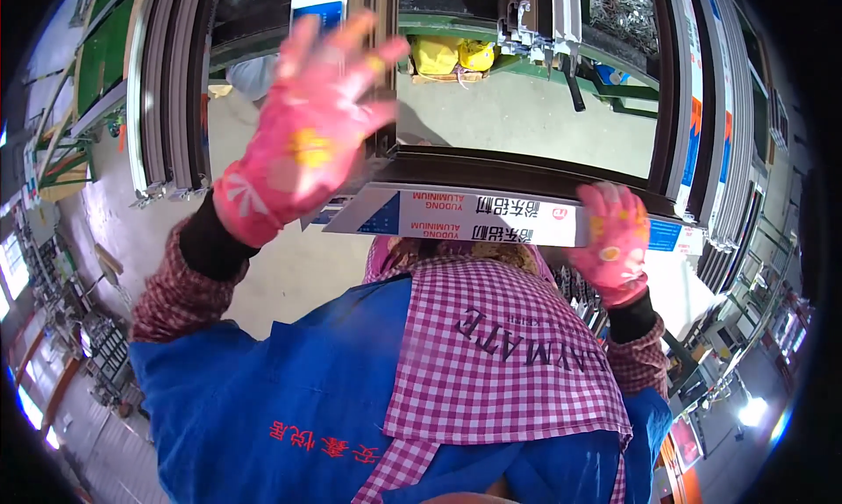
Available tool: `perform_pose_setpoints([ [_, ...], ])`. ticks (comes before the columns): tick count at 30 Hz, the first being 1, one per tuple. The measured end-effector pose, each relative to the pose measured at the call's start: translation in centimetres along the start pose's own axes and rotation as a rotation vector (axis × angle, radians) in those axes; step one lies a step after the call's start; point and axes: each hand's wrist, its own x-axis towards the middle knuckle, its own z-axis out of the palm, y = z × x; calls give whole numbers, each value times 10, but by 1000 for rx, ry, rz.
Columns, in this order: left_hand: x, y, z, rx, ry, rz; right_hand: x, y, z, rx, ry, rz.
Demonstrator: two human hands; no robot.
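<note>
A dark brown aluminium window frame (526,167) lies in front of me. Along its near bar runs white and blue protective film (447,215). My left hand (303,140), in a pink flowered glove, is raised over the left corner of the frame, its fingers spread and somewhat blurred; nothing shows in it. My right hand (616,245), gloved alike, has its fingers curled over the near bar close to the right corner. The thumb side and what lies under that palm are hidden.
More brown and white profiles (167,83) are stacked at the left, with film-wrapped ones (715,109) at the right. Beyond the frame are yellow bags (447,57) under a green rack, profile ends (531,30) and a bin of metal shavings (621,13).
</note>
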Motion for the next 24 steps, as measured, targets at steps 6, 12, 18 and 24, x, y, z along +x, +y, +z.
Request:
perform_pose_setpoints([
  [6,20,-3,7,1822,-760,-401,-18,26,4,3,75,-8],
  [12,14,-11,3,1367,-728,-375,-19,23,7,8,98,-5],
  [18,2,-4,-10,103,-110,28,-16,24,14,39,112,-12],
  [24,-39,57,-21,1001,383,-219,-12,22,6,56,113,-59],
])
